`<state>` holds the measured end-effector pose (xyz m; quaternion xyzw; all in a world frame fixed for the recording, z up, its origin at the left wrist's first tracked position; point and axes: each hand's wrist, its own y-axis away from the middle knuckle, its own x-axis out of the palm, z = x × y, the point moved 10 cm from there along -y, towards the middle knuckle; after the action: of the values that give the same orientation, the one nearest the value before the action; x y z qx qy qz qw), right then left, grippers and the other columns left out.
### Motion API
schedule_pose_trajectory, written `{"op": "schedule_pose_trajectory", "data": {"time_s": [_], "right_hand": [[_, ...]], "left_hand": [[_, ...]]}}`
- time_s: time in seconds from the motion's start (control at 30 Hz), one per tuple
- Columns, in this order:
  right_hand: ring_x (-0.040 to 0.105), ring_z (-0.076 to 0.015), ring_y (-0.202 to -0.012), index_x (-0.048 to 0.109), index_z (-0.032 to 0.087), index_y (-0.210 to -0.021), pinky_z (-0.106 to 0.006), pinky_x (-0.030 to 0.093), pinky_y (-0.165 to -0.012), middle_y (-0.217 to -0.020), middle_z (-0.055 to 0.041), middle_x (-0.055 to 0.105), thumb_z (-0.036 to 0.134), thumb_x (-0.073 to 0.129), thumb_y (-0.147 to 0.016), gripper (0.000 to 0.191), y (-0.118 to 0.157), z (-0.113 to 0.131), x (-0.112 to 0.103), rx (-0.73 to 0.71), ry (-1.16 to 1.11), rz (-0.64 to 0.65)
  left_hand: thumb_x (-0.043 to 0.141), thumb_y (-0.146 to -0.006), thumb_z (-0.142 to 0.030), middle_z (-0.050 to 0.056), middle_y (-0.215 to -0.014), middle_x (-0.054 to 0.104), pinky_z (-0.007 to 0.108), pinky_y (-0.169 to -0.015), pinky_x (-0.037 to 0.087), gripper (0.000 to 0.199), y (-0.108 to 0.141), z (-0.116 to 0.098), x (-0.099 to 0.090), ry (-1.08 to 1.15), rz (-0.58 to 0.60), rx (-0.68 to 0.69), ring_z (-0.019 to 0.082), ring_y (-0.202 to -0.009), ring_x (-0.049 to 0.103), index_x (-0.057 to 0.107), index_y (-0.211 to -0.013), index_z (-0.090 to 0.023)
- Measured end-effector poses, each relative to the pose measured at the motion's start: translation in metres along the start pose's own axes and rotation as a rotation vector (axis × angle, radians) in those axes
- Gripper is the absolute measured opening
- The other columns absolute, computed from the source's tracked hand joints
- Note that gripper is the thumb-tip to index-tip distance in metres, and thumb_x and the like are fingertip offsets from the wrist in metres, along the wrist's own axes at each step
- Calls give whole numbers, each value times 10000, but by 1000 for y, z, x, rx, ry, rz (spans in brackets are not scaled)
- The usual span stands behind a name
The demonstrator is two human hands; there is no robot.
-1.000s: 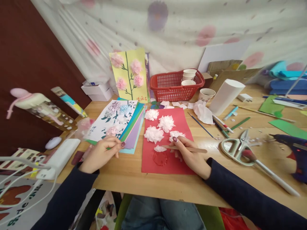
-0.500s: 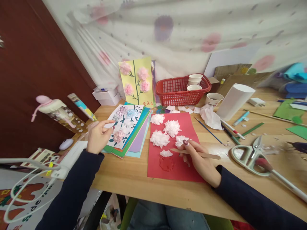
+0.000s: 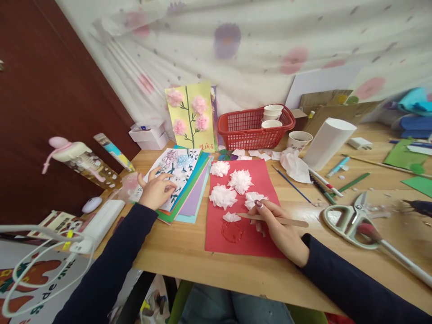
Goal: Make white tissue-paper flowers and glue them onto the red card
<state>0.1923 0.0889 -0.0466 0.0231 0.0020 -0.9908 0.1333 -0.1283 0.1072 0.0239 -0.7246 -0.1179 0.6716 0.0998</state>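
A craft table (image 3: 175, 270): scissors (image 3: 357, 210), coloured paper (image 3: 193, 199), paintbrush (image 3: 293, 185), tissue flowers (image 3: 222, 196).

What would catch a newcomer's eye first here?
Probably the red paper sheet in front, bearing four fluffy white paper flowers. The right hand, holding a flat wooden stick, is over its right side. Behind, a yellow card with pink flowers stands left of a red plastic basket.
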Motion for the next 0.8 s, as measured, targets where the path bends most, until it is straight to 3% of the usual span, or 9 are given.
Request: {"op": "schedule_pose_trajectory", "data": {"time_s": [0.1,0.27,0.4,0.5,0.7,0.8], "right_hand": [[517,-143,-495,627,194,-765,-271,392,-484,-573,-4,585,626,500,-913,474,0,0,0,-2,12,3],[518,-148,-510,614,197,-744,-278,387,-499,-579,-5,584,624,503,-914,472,-1,1,1,-1,18,7],[508,-144,-506,610,198,-726,-272,372,-492,-562,-2,574,630,503,-911,483,-1,0,2,8,25,10],[502,-140,-493,615,196,-728,-268,366,-481,-547,3,566,643,511,-899,490,-1,1,0,8,17,3],[480,-137,-458,604,197,-693,-268,353,-456,-499,11,537,671,528,-867,511,-1,8,1,11,16,-3],[484,-142,-457,615,197,-696,-271,353,-450,-498,6,540,675,520,-867,516,-1,10,2,12,26,-1]], "left_hand": [[604,-811,-239,64,-1098,750,725,-1092,81,200,-2,7,-3,78,-33,-11,420,-1296,455,749,-676,-267],[597,-783,-284,61,-977,766,524,-1137,275,158,-2,19,-4,215,-39,-30,324,-1257,518,739,-853,-274],[602,-795,-307,83,-948,783,600,-1173,81,313,-2,13,5,216,30,-37,336,-1221,573,690,-1087,-235],[557,-834,-279,77,-867,793,635,-1154,-14,316,-3,8,5,178,27,-46,340,-1186,608,665,-1125,-222],[561,-834,-293,67,-839,791,638,-1157,35,334,-2,16,-5,206,-39,-111,326,-1152,647,630,-1156,-237],[572,-811,-290,64,-830,787,617,-1142,194,336,0,18,-7,289,-21,-151,312,-1144,654,630,-1138,-240]]}}
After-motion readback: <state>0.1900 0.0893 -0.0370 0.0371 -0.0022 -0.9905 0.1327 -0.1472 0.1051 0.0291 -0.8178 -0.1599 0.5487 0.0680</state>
